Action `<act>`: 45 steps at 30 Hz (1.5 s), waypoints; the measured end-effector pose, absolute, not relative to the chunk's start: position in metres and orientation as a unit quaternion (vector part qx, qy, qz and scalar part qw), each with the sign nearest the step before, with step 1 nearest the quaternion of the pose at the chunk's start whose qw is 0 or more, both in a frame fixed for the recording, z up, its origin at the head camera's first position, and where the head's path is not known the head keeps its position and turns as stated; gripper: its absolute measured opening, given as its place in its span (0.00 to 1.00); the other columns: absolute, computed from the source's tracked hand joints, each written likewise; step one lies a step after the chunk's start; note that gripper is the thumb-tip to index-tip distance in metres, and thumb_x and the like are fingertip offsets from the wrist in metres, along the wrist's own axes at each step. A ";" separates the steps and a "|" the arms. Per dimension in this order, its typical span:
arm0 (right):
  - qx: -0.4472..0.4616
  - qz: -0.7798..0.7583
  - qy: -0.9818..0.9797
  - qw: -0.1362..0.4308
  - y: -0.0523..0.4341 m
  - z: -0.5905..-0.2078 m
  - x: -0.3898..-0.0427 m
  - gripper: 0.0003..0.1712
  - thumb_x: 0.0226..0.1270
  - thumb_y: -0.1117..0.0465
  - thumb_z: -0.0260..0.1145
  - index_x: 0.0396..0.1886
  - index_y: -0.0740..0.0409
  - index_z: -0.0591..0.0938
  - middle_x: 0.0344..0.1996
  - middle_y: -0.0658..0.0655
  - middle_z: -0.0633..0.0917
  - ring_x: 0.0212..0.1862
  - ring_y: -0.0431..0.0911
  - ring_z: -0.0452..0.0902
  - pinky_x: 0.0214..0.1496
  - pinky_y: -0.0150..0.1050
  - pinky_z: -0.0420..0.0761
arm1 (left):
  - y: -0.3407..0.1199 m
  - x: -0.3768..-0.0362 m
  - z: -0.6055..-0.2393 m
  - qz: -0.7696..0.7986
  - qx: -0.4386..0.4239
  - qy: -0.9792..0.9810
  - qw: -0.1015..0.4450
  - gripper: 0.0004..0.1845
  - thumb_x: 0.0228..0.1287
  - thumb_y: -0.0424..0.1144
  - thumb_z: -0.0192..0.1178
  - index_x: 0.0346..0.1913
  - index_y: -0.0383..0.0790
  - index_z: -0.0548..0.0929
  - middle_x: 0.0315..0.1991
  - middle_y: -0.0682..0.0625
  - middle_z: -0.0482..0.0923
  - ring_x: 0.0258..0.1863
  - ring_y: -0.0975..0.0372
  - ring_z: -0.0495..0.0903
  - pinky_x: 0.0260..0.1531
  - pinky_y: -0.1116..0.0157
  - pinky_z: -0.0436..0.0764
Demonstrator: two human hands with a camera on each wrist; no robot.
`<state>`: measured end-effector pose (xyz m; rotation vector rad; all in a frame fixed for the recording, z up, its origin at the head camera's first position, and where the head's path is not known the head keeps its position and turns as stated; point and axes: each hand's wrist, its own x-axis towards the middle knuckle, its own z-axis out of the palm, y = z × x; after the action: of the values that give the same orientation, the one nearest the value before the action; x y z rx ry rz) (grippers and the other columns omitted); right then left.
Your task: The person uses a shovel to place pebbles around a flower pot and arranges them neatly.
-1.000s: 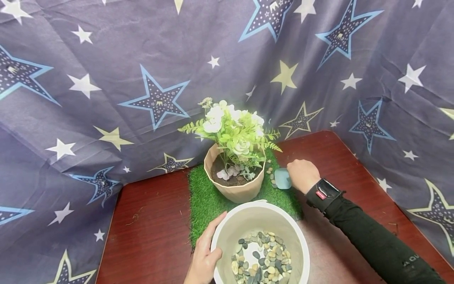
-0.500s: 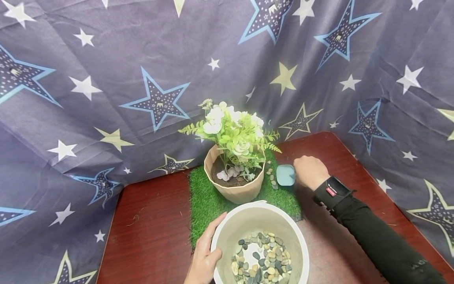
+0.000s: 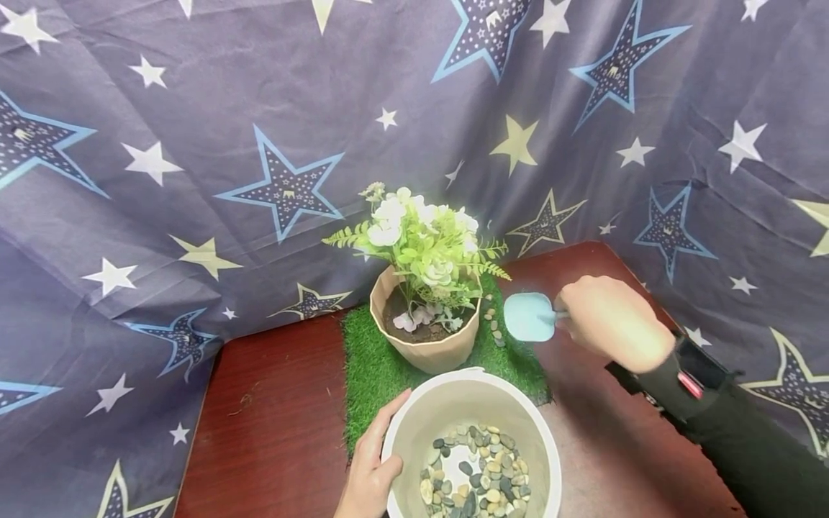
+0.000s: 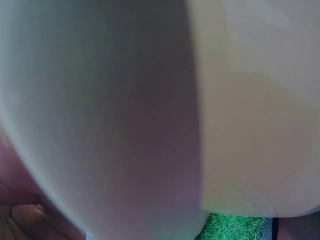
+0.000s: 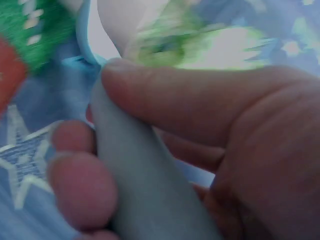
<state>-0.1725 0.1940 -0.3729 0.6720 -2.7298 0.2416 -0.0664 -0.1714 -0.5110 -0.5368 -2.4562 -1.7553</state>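
Note:
My right hand [image 3: 609, 320] grips the grey handle [image 5: 145, 185] of a small light-blue trowel [image 3: 529, 316], held in the air to the right of a beige flower pot [image 3: 424, 345] with white flowers and green leaves [image 3: 424, 248]. My left hand [image 3: 372, 464] holds the left side of a white bucket [image 3: 414, 421] with several pebbles [image 3: 473, 478] in its bottom. The left wrist view is filled by the bucket wall [image 4: 150, 115], with fingertips [image 4: 25, 220] at the lower left. The pot stands on a square of fake grass [image 3: 376, 367].
Some loose pebbles [image 3: 495, 324] lie on the grass right of the pot. The grass mat and bucket sit on a dark red wooden table [image 3: 272, 424]. A grey-blue star-printed cloth [image 3: 194, 144] hangs close behind and at both sides.
My right hand has lifted the trowel off the grass and drawn it to the right and up, the blade now turned more face-on. The left hand and bucket have stayed put.

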 end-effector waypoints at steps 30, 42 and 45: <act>0.426 -0.123 -0.884 0.149 0.053 -0.434 -0.106 0.09 0.48 0.56 0.77 0.15 0.41 0.85 0.17 0.44 0.82 0.22 0.42 0.77 0.26 0.38 0.78 | -0.174 -0.067 -0.510 -0.549 -0.194 -0.811 0.064 0.50 0.37 0.20 0.49 0.75 0.40 0.71 0.68 0.45 0.77 0.61 0.65 0.78 0.59 0.75 0.76; 0.446 -0.203 -0.860 0.140 0.041 -0.458 -0.112 0.10 0.55 0.50 0.73 0.16 0.36 0.86 0.17 0.41 0.83 0.20 0.39 0.75 0.23 0.37 0.73 | -0.172 -0.068 -0.512 -0.561 -0.196 -0.802 0.063 0.52 0.36 0.19 0.50 0.75 0.45 0.71 0.69 0.46 0.77 0.62 0.65 0.78 0.61 0.76 0.74; 0.472 -0.204 -0.855 0.064 0.041 -0.455 -0.117 0.07 0.52 0.51 0.76 0.19 0.37 0.86 0.19 0.42 0.84 0.20 0.39 0.76 0.25 0.37 0.76 | -0.173 -0.069 -0.511 -0.559 -0.195 -0.803 0.069 0.52 0.36 0.20 0.50 0.75 0.46 0.71 0.69 0.47 0.77 0.62 0.65 0.78 0.60 0.75 0.75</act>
<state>-0.1166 0.0408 -0.4546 1.4260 -2.5826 -0.6151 -0.0686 -0.1727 -0.5109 -0.5870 -2.4191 -1.6822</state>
